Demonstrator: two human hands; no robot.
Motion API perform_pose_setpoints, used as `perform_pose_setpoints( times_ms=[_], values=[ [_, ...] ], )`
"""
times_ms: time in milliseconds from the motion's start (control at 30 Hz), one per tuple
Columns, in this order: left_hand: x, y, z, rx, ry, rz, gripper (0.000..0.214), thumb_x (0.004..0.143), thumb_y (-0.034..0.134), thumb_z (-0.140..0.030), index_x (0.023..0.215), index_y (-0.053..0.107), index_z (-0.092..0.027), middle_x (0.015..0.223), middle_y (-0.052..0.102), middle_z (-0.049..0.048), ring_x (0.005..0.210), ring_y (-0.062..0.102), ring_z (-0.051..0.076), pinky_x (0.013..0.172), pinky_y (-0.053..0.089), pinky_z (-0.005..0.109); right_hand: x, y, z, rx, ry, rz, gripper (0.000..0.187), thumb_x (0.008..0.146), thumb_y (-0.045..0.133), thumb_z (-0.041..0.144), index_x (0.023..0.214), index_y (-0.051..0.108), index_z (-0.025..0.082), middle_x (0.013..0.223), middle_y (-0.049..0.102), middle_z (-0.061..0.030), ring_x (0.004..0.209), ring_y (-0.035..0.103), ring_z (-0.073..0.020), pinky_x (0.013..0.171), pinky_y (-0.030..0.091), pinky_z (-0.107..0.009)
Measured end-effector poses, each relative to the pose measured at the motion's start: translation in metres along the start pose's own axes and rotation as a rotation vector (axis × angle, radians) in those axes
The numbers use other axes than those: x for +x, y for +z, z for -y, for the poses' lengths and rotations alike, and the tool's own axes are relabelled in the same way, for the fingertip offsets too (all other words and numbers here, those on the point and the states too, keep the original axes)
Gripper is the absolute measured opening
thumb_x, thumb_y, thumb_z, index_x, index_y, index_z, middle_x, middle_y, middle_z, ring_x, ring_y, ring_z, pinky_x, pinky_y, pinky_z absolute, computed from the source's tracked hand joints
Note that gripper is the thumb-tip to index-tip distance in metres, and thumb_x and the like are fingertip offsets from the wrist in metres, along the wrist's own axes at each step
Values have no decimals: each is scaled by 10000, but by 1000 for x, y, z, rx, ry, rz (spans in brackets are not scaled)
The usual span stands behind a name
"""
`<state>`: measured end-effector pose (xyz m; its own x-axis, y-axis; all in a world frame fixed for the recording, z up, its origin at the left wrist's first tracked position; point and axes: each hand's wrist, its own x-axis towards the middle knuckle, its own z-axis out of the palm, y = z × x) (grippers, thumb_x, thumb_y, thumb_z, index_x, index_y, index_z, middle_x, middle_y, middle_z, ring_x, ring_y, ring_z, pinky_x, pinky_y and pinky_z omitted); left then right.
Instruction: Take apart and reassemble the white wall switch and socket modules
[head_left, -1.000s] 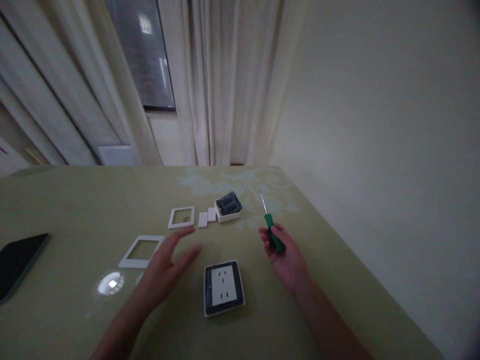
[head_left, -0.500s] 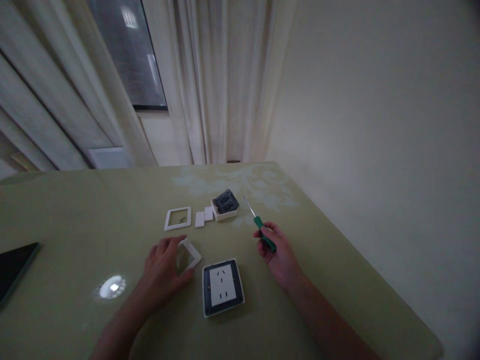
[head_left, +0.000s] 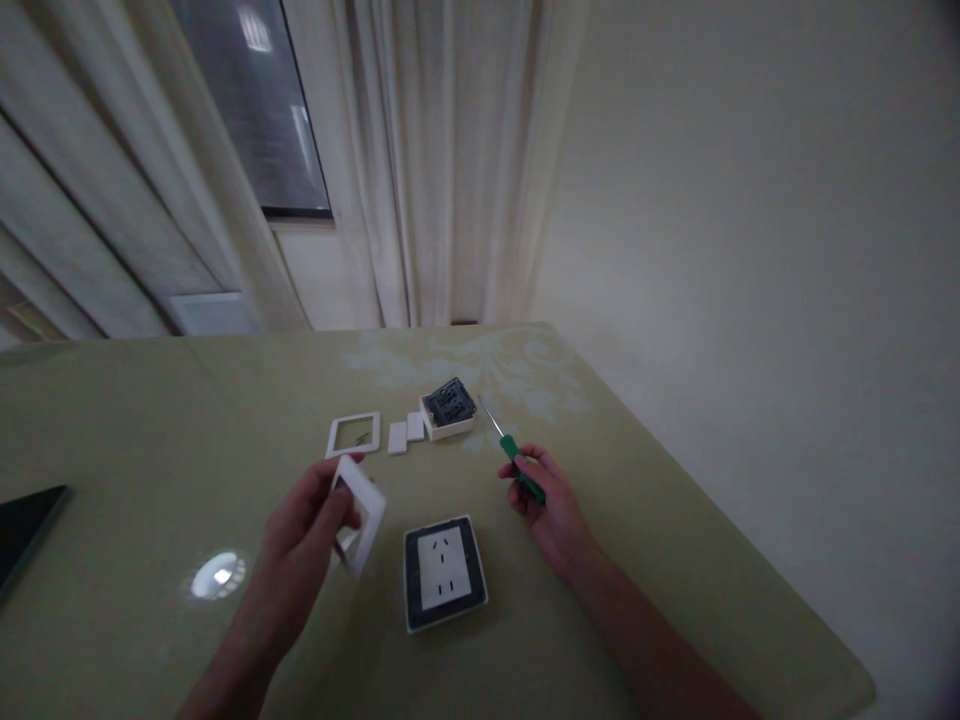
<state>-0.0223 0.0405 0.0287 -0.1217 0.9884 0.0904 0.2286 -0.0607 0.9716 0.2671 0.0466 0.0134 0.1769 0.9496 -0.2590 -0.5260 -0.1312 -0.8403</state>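
Note:
My left hand [head_left: 306, 535] grips a white square cover frame [head_left: 369, 512] by its left side, tilted up off the table. My right hand [head_left: 551, 505] is closed around the green handle of a screwdriver [head_left: 511, 448], its metal tip pointing away and to the left. Between the hands lies a wall socket [head_left: 444, 568] with a white face, a dark surround and a pale box beneath; neither hand touches it. Farther back, a dark switch module [head_left: 451, 400] sits tilted on a white box [head_left: 452, 430].
Left of the white box lie two small white plates [head_left: 397, 438] and another white frame [head_left: 354, 419] with small screws inside it. A dark flat object [head_left: 30, 525] rests at the table's left. A wall [head_left: 750, 300] borders the right side; curtains [head_left: 450, 170] hang behind.
My left hand has taken hold of the white cover frame and lifted it off the table, tilting it upright. My right hand still holds the screwdriver, almost unmoved.

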Motion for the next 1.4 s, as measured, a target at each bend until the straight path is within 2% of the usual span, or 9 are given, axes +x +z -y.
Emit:
perform_pose_setpoints(
  times_ms=[100,200,333,500,667,800,1000,1200,1400],
  values=[
    [-11,11,-11,-253,-86,122,555,981,692,-555,1449,570,-283,1161,766,68,757,709,180,676,622,313,-3,1,-1,-12,-8,10,559,645,966,475,990,612,212,802,795,-15,523,612,-91,515,476,-181],
    [-18,26,-9,-310,-134,213,713,951,725,-541,1570,434,-338,1269,749,86,674,723,158,547,604,278,-6,4,-2,-30,-12,22,581,678,934,457,1116,648,204,834,790,-22,546,613,-102,523,457,-197],
    [-21,38,3,-207,-124,253,557,936,666,-578,1393,616,-264,1289,749,116,494,641,111,386,501,242,-12,7,-7,-69,-48,121,551,714,871,363,1199,667,199,864,732,-1,631,605,-113,552,438,-213],
    [-25,33,3,33,-74,144,470,961,548,-588,1201,721,-224,907,780,47,432,530,124,411,437,258,-28,8,-15,-290,-155,229,326,813,854,398,938,604,231,703,502,85,544,418,-88,498,359,-223],
    [-24,28,2,213,-45,69,410,912,581,-506,1162,741,-223,743,655,-1,649,640,229,621,511,332,-48,13,-18,-442,-134,356,479,823,895,498,817,492,238,738,544,62,620,478,-110,594,425,-254],
    [-22,32,9,215,-2,35,450,869,630,-442,1261,712,-237,906,632,9,619,569,192,647,517,345,-59,16,-15,-547,-71,490,484,740,951,550,862,636,204,731,550,51,646,474,-118,599,387,-259],
    [-28,33,0,81,-41,144,527,822,635,-381,1328,684,-243,1246,642,92,875,648,241,732,552,351,-62,17,-14,-626,-61,465,510,700,974,533,955,683,200,886,614,17,693,494,-117,636,421,-252],
    [-38,33,-5,-174,-257,373,543,951,630,-487,1445,566,-271,1003,751,34,923,696,246,814,563,344,-54,15,-20,-585,-122,361,402,834,858,483,855,547,229,760,558,48,662,511,-128,627,455,-254],
    [-27,36,2,-2,-45,355,348,978,635,-538,1179,703,-262,984,766,47,925,743,264,793,589,361,-39,11,-6,-754,-39,381,367,812,844,450,875,555,233,747,577,58,588,487,-114,549,405,-243]
  ],
)
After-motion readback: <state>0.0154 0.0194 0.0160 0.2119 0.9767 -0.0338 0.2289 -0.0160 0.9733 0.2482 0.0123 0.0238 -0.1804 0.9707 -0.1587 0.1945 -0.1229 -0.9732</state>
